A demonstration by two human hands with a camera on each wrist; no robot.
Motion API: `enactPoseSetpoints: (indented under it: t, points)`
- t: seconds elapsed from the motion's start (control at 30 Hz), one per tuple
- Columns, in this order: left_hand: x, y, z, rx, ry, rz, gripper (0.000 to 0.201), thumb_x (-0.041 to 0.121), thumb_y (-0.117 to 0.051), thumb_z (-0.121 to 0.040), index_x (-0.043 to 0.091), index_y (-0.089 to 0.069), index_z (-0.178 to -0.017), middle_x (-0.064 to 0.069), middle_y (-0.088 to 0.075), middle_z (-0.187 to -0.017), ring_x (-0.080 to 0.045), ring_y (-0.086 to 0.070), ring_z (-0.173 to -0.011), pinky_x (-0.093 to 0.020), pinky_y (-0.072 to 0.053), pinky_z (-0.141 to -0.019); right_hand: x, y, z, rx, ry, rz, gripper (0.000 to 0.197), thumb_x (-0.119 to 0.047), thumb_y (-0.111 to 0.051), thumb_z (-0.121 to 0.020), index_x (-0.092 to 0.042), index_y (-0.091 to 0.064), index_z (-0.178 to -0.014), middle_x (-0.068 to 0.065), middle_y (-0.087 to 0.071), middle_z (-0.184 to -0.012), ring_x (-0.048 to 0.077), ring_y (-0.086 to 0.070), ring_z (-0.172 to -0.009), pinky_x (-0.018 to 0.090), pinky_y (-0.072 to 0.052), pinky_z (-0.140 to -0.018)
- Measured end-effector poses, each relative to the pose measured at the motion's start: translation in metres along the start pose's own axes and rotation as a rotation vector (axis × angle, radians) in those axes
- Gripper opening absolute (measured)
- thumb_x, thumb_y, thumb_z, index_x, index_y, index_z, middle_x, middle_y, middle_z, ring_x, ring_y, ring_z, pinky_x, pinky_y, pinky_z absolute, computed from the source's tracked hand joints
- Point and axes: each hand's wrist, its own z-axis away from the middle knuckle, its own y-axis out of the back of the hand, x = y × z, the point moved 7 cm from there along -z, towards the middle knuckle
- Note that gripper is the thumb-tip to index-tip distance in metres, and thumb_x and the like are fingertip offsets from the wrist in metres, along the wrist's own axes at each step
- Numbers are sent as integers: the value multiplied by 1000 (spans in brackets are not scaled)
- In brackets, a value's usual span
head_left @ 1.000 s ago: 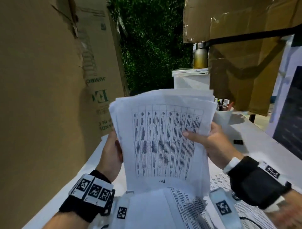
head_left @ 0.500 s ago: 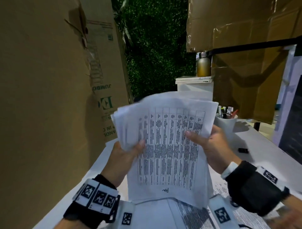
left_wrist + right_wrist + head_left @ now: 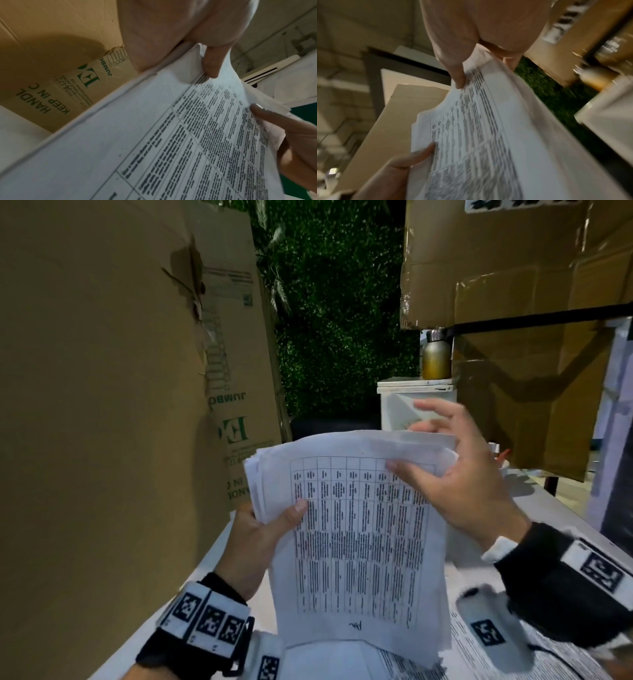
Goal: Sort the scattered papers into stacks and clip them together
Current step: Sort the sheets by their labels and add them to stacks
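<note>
You held the stack of papers (image 3: 356, 535) upright above the tabletop (image 3: 561, 508). Your left hand (image 3: 253, 542) pinched its left edge, thumb in front; your right hand (image 3: 459, 484) pinched the top right corner, fingers hidden behind. More sheets (image 3: 404, 662) below were cut off; the right wrist view was blurred.

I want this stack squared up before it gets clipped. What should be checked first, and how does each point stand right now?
1. Left hand grips the paper stack at its left edge: ok.
2. Right hand thumb on the top right corner: ok.
3. Sheet edges flush: not ok, they fan out at the upper left.
4. Clip within reach: cannot tell, none visible.
5. All sheets gathered: not ok, loose papers lie on the white table.
</note>
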Motion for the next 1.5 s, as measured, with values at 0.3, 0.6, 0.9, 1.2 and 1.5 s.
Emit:
enactPoseSetpoints:
  t: [0.3, 0.6, 0.9, 1.2, 1.5]
  points:
    - [-8, 2, 1, -47, 28, 25, 43, 34, -89, -53, 28, -83, -95, -11, -80, -107, -32, -76, -98, -47, -63, -82, -32, -10, -1, -308, 257, 813, 69, -72, -34, -89, -30, -51, -141, -11, -57, -136, 13, -52, -124, 41, -42, -97]
    - [-42, 8, 13, -88, 133, -62, 48, 21, -92, -55, 18, -82, -101, -7, -81, -104, -27, -77, -98, -41, -62, -85, 24, 7, -14, -223, -252, -153, 73, -78, -70, -57, -37, -65, -117, -7, -72, -108, 12, -71, -97, 25, -57, -74]
    - [-42, 2, 20, 119, 31, -203, 65, 56, -95, -54, 27, -75, -109, 5, -80, -106, -14, -75, -100, -36, -62, -87, 42, -32, 14, -72, -375, -533, 22, -19, -75, -76, -15, -68, -97, 3, -77, -91, 22, -74, -88, 30, -60, -68]
    - [-41, 1, 28, -19, 29, -284, 42, 6, -70, -88, 45, -80, -77, 28, -77, -83, 11, -71, -84, -15, -58, -81, 60, -44, 33, -370, -454, -437, 40, -25, -66, -86, -15, -61, -125, 4, -71, -122, 19, -67, -113, 40, -53, -98]
    - [-40, 37, 12, 194, -4, -340, 9, 7, -75, -88, 9, -73, -96, -23, -74, -105, -42, -71, -99, -60, -53, -96, 177, 42, 113, -1133, -697, 738, 95, -50, -90, -57, -36, -44, -139, -12, -49, -139, 15, -55, -121, 34, -46, -103]
